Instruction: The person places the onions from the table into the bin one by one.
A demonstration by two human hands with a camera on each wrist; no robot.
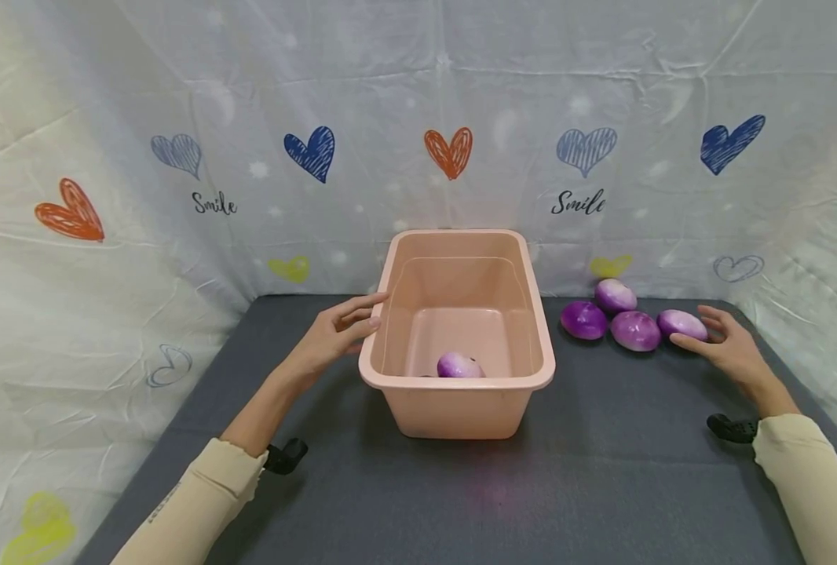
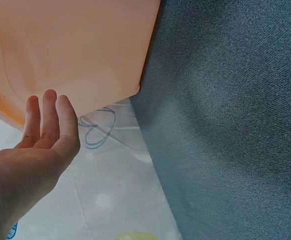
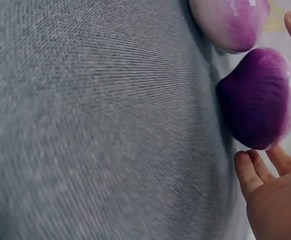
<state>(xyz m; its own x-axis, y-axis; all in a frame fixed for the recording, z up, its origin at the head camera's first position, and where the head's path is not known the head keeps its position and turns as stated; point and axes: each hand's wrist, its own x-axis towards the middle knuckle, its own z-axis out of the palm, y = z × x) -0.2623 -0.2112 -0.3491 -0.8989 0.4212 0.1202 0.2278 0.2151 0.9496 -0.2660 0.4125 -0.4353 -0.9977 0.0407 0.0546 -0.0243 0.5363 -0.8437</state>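
A pink plastic tub (image 1: 455,410) stands mid-table, with one purple-and-white onion (image 1: 458,366) lying inside near its front wall. My left hand (image 1: 334,333) rests with straight fingers against the tub's left rim; the left wrist view has those fingers (image 2: 50,125) beside the tub wall (image 2: 70,45). Right of the tub lie several purple onions (image 1: 634,330). My right hand (image 1: 729,349) is spread around the rightmost onion (image 1: 681,323), thumb and fingers on either side, not closed on it. In the right wrist view this onion (image 3: 258,97) sits just beyond my fingers (image 3: 248,172).
A grey cloth (image 1: 602,471) covers the table. A white sheet printed with hearts (image 1: 450,151) hangs behind and along both sides. Black wrist-camera mounts (image 1: 732,428) sit on both forearms. A paler onion (image 3: 230,22) lies beyond the dark one.
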